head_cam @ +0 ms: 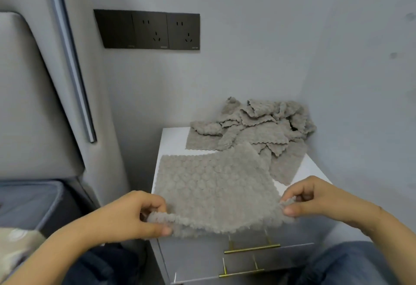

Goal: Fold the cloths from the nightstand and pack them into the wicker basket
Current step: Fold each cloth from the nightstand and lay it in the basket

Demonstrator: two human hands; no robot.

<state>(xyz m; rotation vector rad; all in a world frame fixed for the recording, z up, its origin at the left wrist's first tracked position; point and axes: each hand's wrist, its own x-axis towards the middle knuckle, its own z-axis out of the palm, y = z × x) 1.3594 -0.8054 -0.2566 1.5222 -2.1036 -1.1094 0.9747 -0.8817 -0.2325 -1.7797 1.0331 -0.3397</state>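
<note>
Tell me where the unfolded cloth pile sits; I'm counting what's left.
In the head view, the cloth pile lies on the nightstand, far right corner against the wall, behind the cloth both hands hold.

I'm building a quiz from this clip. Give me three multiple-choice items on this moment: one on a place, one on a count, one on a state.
1. Where does the pile of cloths lie?
A. at the back of the nightstand top
B. on the bed
C. in a drawer

2. How many brass handles show on the nightstand front?
A. one
B. two
C. four

3. How is the spread cloth held?
A. by the left hand alone
B. by neither hand
C. pinched at its near corners by both, the right hand included

Answers: 1 A, the heap sits by the wall corner; 2 B, two bars, one above the other; 3 C, fingers close on each corner.
</note>
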